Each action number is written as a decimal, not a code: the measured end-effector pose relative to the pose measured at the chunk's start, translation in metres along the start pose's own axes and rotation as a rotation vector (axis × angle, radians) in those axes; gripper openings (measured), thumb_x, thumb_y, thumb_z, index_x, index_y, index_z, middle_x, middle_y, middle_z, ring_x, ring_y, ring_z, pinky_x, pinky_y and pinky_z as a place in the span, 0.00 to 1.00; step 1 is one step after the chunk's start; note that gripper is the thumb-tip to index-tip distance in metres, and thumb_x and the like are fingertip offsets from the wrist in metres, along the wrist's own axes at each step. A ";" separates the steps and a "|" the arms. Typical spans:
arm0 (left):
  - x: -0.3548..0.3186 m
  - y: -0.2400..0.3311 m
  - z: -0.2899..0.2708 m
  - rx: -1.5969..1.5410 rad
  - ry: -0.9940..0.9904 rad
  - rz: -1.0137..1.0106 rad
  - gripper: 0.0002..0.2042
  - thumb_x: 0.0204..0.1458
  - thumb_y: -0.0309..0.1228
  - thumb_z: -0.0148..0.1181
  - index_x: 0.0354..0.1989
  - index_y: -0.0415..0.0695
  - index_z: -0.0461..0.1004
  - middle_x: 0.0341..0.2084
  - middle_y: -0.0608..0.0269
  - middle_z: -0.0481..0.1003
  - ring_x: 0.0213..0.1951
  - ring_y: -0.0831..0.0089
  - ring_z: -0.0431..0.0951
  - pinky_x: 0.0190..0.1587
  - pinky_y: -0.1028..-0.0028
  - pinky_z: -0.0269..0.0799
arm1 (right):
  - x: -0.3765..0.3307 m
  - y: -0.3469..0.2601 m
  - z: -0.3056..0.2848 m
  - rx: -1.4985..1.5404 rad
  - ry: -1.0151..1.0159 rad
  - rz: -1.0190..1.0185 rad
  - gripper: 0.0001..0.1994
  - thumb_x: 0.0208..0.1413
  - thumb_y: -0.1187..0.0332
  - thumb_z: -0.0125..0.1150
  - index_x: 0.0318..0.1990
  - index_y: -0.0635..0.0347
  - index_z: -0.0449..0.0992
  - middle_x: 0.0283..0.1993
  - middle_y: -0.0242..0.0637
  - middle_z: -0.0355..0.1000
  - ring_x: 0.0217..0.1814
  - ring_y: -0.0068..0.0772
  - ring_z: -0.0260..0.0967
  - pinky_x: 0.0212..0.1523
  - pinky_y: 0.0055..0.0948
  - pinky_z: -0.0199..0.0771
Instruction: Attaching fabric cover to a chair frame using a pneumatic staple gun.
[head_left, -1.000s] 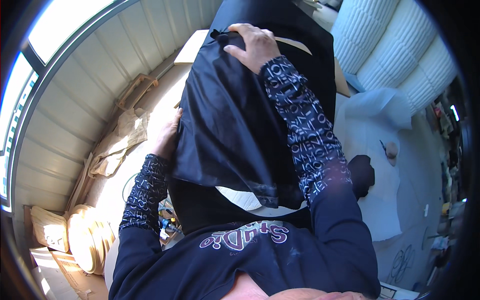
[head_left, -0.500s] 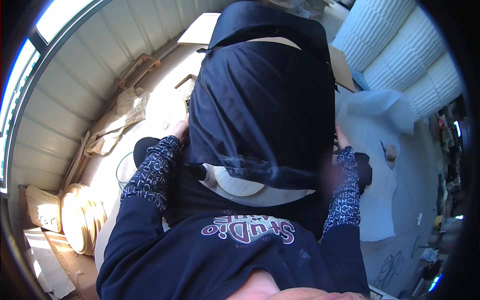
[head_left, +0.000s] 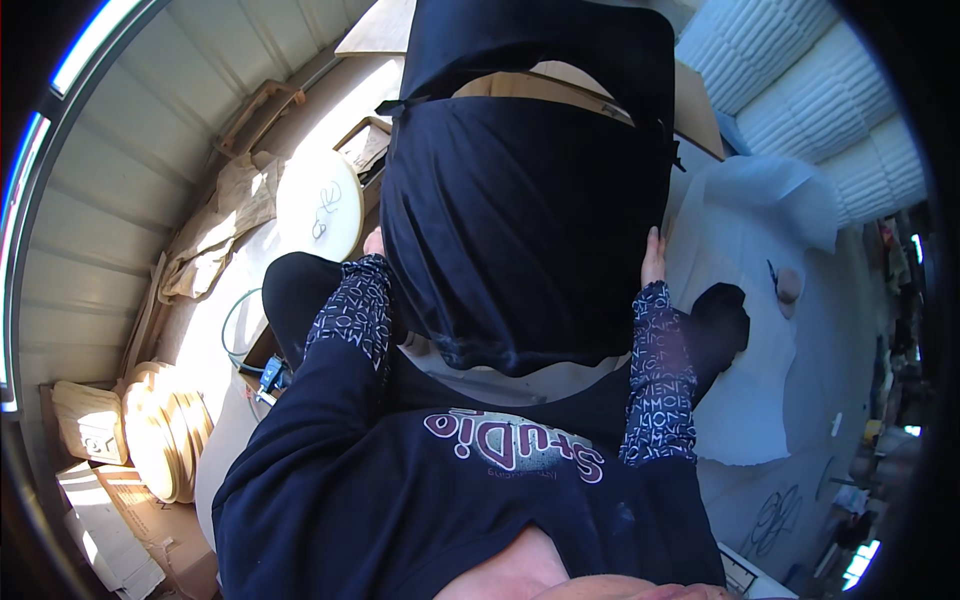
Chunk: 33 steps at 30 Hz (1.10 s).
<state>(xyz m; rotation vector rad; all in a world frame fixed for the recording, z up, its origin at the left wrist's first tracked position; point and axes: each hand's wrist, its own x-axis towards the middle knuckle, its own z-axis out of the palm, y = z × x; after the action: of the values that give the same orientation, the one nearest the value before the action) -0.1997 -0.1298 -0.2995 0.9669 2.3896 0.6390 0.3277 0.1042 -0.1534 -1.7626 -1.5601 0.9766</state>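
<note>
Between my legs stands a large black fabric cover point(head_left: 520, 220), stretched over a seat-like form. Near its far end a curved opening shows light wood board point(head_left: 545, 88) underneath. A small tie or tab point(head_left: 393, 108) sticks out at its far left side. My right hand point(head_left: 654, 258) rests along the cover's right edge, its visible fingers stretched out and pointing away from me. At the left edge only a small part of my left hand point(head_left: 373, 242) shows; its fingers are hidden behind the cloth. Below the near hem a pale surface point(head_left: 560, 378) is visible.
To the left lie a pale round disc point(head_left: 320, 205), crumpled brown paper point(head_left: 225, 225), a blue tool fitting point(head_left: 270, 377) and stacked round wooden pieces point(head_left: 165, 430). White foam-like sheet point(head_left: 750, 210) spreads at the right, a small roundish object point(head_left: 787, 288) on it. White ribbed rolls point(head_left: 800, 105) stand behind.
The opening at the cover's far end looks wider, with more board showing. My right hand has shifted inward along the edge. The pale round piece under the hem has gone from sight.
</note>
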 end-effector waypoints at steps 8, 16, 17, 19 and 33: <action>-0.015 0.066 0.030 -0.166 0.011 -0.174 0.20 0.59 0.44 0.52 0.55 0.46 0.75 0.46 0.55 0.79 0.53 0.60 0.77 0.51 0.67 0.74 | -0.007 0.013 0.041 -0.004 0.152 -0.075 0.50 0.58 0.29 0.37 0.73 0.65 0.42 0.76 0.57 0.40 0.78 0.54 0.36 0.75 0.40 0.39; 0.074 -0.029 0.094 -0.589 0.103 -0.149 0.21 0.62 0.43 0.47 0.56 0.43 0.73 0.47 0.49 0.78 0.51 0.59 0.78 0.49 0.64 0.74 | 0.000 -0.015 0.071 0.069 0.125 -0.024 0.52 0.57 0.28 0.36 0.71 0.71 0.44 0.75 0.60 0.41 0.78 0.55 0.37 0.75 0.41 0.40; 0.076 -0.024 0.104 -0.735 0.094 -0.221 0.22 0.63 0.43 0.45 0.56 0.41 0.73 0.47 0.48 0.78 0.50 0.59 0.79 0.49 0.64 0.74 | 0.001 -0.009 0.070 0.068 0.119 0.001 0.52 0.57 0.28 0.36 0.71 0.71 0.43 0.75 0.61 0.41 0.78 0.55 0.38 0.75 0.41 0.40; 0.082 -0.026 0.098 -0.800 0.130 -0.211 0.24 0.64 0.43 0.42 0.56 0.36 0.72 0.46 0.48 0.78 0.47 0.59 0.79 0.49 0.64 0.74 | 0.012 -0.007 0.077 0.122 0.102 0.029 0.51 0.58 0.29 0.36 0.71 0.70 0.43 0.75 0.59 0.42 0.77 0.55 0.40 0.75 0.40 0.41; 0.148 -0.047 0.112 -0.481 0.174 -0.238 0.22 0.62 0.44 0.48 0.48 0.35 0.76 0.42 0.54 0.80 0.45 0.62 0.79 0.46 0.65 0.76 | 0.044 0.000 0.078 0.189 0.084 0.078 0.41 0.61 0.36 0.40 0.70 0.60 0.55 0.69 0.53 0.59 0.68 0.49 0.60 0.67 0.36 0.58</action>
<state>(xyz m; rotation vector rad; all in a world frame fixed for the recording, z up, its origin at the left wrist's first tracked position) -0.2522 -0.0250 -0.4508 0.4309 2.2818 1.1700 0.2652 0.1448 -0.2037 -1.7203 -1.3108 1.0373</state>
